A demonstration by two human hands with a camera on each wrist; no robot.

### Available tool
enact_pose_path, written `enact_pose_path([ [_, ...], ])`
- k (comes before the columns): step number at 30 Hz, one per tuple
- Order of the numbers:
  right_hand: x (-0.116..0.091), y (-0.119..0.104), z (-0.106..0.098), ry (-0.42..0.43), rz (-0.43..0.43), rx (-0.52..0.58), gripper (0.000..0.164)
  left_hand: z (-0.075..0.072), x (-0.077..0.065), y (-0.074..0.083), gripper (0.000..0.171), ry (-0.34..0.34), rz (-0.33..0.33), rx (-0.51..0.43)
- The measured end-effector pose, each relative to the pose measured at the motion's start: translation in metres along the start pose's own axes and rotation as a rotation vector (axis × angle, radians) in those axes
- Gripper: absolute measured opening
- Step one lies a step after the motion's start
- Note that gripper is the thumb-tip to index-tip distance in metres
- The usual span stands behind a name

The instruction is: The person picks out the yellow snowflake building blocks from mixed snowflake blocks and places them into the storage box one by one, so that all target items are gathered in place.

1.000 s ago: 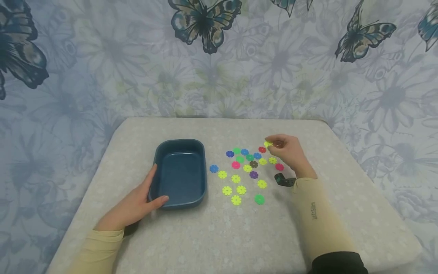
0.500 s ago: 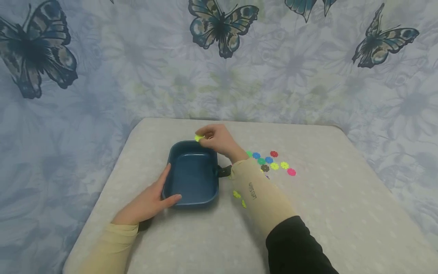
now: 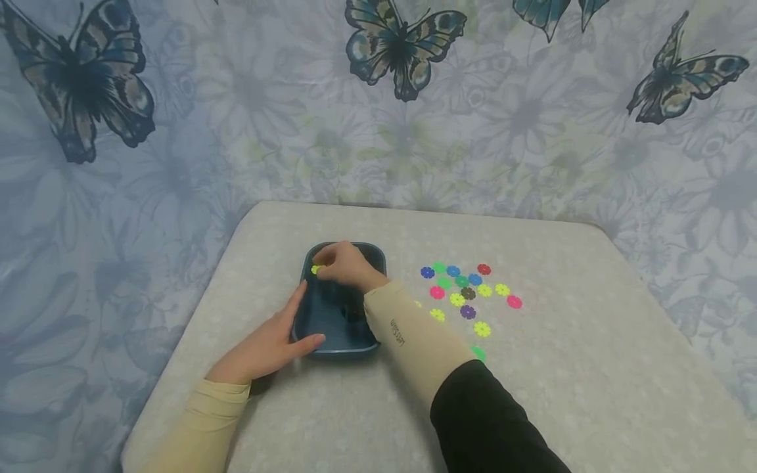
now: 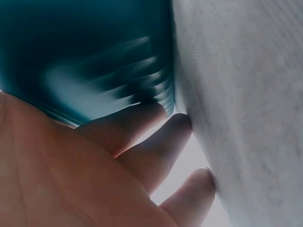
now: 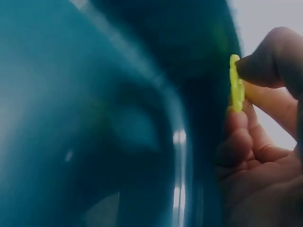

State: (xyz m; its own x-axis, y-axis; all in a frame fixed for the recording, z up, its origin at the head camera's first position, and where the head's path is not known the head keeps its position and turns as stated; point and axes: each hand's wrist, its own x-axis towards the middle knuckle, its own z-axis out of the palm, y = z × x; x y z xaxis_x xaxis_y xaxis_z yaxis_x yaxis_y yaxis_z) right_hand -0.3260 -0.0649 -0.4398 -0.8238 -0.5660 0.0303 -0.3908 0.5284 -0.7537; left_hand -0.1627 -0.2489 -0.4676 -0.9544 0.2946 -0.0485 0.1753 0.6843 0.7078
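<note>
The right hand (image 5: 267,158) pinches 1 yellow piece (image 5: 235,82), seen nearly edge-on. A glossy teal dish (image 5: 113,109) fills most of the view, with 2 bright glints along a curve.

On the table (image 3: 591,368), dish (image 3: 322,309) at left, discs (image 3: 468,293) to its right, well clear of the rim. Around the dish's near left corner, left hand (image 3: 272,345). Over its far left part, right hand (image 3: 349,264), holding another disc (image 3: 315,269). Partly before the nearer discs, right sleeve (image 3: 416,332). Behind the table, wall (image 3: 408,157).
</note>
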Motion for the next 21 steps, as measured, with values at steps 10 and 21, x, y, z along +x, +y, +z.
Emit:
enact_pose_path([
  [10, 0.0, 0.004, 0.01, -0.042, 0.039, -0.177, 0.037, -0.001, -0.001, 0.001, 0.106, -0.007, 0.003, 0.003],
  [21, 0.003, 0.007, 0.014, -0.036, 0.054, -0.253, 0.039, 0.0, 0.001, 0.0, 0.106, -0.008, 0.019, -0.005],
])
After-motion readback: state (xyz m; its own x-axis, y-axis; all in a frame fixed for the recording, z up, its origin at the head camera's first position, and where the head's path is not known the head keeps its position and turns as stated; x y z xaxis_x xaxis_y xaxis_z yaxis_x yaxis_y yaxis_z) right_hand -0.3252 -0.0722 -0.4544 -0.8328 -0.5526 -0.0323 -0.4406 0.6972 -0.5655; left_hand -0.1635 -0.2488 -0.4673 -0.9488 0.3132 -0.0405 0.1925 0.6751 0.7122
